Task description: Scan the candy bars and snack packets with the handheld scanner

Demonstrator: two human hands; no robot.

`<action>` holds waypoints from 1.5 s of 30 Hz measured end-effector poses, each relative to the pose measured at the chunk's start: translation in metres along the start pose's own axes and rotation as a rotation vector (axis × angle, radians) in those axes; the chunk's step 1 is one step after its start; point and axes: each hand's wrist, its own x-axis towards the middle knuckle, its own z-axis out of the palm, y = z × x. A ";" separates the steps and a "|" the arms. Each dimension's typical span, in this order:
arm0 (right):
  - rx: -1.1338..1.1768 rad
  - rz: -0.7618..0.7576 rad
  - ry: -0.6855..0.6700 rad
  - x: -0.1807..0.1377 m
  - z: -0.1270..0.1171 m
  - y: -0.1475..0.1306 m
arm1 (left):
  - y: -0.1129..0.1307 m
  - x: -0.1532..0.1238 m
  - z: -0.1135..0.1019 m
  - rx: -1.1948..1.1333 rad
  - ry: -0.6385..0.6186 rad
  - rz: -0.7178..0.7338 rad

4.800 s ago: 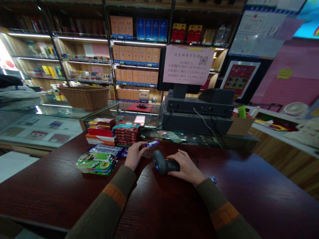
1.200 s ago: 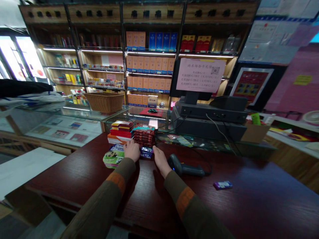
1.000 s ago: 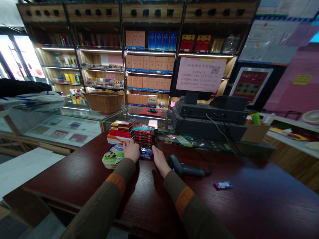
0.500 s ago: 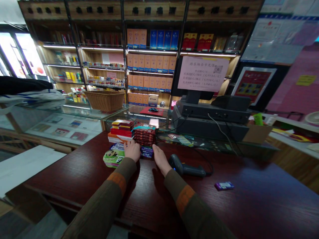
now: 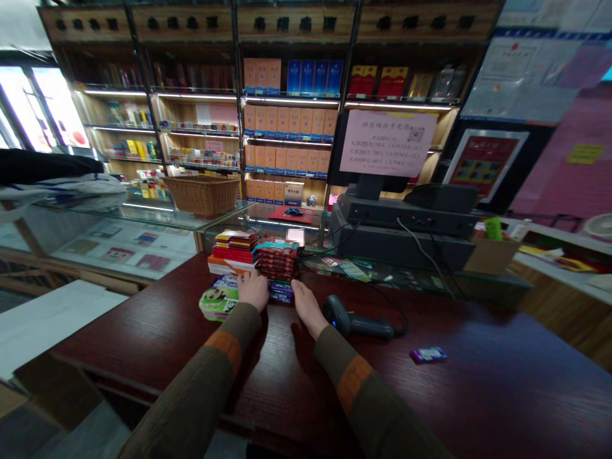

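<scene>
Head view, left hand [image 5: 253, 291] partly hiding purple packs [image 5: 281, 292], grip unclear, right hand [image 5: 307, 308] unclenched, scanner [image 5: 356, 322] alongside

Both forearms [image 5: 201, 382] are slanting inward. The left hand [image 5: 254, 291] is facing palm-down, fingers bent. The right hand [image 5: 308, 308] is pointing forward, fingers straight.
</scene>
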 end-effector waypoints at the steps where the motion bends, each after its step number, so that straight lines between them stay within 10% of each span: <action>1: -0.007 0.007 0.002 0.000 -0.001 -0.001 | 0.000 0.000 0.000 0.003 0.002 0.001; 22: -0.070 -0.040 0.117 0.006 -0.039 -0.029 | 0.033 -0.011 -0.032 -0.074 -0.006 0.102; 45: -0.238 -0.056 0.378 -0.032 -0.215 0.060 | 0.171 -0.019 -0.027 -0.333 0.034 0.495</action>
